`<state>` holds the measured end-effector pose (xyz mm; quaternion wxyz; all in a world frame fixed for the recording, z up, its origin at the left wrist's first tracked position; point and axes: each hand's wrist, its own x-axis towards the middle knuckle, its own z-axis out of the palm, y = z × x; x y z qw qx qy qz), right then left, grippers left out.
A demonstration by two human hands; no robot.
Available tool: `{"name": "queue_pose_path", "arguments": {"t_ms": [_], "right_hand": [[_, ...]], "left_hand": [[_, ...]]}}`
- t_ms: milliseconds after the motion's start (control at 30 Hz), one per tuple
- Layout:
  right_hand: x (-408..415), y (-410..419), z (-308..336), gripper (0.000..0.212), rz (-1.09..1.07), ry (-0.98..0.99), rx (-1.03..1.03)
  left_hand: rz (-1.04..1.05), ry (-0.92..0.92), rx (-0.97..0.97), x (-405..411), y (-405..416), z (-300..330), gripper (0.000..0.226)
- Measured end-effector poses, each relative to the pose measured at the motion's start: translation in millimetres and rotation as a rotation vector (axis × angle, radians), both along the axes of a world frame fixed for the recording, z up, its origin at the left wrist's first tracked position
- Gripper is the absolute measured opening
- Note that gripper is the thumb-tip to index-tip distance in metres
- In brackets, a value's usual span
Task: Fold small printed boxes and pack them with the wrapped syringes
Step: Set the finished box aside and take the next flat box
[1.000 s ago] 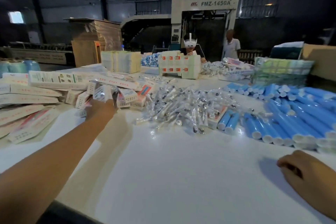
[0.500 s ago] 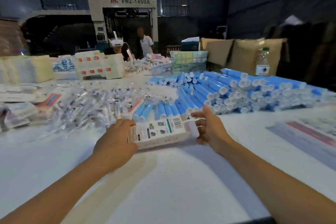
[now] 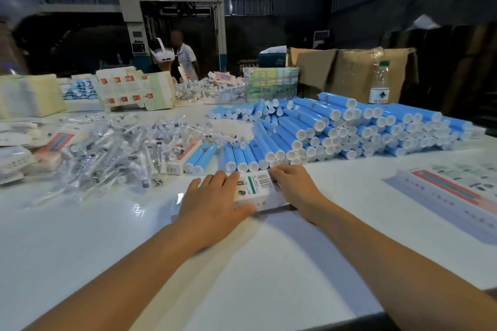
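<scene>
Both hands, left (image 3: 212, 201) and right (image 3: 293, 185), grip one box (image 3: 255, 188) mid-worktop (image 3: 269, 263), apparently unfilled, while the syringes (image 3: 113, 153) lie heaped toward the far left edge, unpacked.

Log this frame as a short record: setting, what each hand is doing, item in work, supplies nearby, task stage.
setting: white table, workshop
left hand: fingers curled over the printed box, thumb at its near edge
right hand: fingers grip the box's right end
item in work: one box, on the table between both hands
supplies: wrapped syringes far left; blue tubes beyond the box
task stage: box being folded, no syringe in hand
</scene>
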<state>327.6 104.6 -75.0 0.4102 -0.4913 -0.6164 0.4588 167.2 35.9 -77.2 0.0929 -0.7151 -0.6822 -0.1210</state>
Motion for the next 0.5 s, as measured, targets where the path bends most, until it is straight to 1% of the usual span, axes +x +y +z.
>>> {"name": "queue_pose_path", "arguments": {"t_ms": [100,133,200,267,400,500], "right_hand": [[-0.8,-0.9,-1.6,0.029,-0.032,-0.045,0.025],[-0.4,-1.3,-1.9,0.028,-0.053,-0.102,0.067],[3.3,0.3,1.9,0.027,-0.120,-0.249,0.216],[10.0,9.0,15.1,0.029,-0.191,-0.366,0.364],[32.1,52.3,58.1,0.029,-0.344,-0.596,0.523],[52.3,96.0,92.3,0.017,-0.487,-0.806,0.628]], "left_hand": [[-0.008,0.008,0.080,2.0,0.9,-4.9,0.072],[-0.006,0.041,0.108,1.4,-0.6,-7.5,0.070],[0.000,0.094,0.143,-0.2,-2.7,-12.4,0.069],[0.006,0.107,0.156,0.0,-2.6,-14.4,0.069],[0.017,0.137,0.159,2.8,-1.8,-14.1,0.067],[0.007,0.139,0.151,3.4,-1.4,-14.1,0.067]]}}
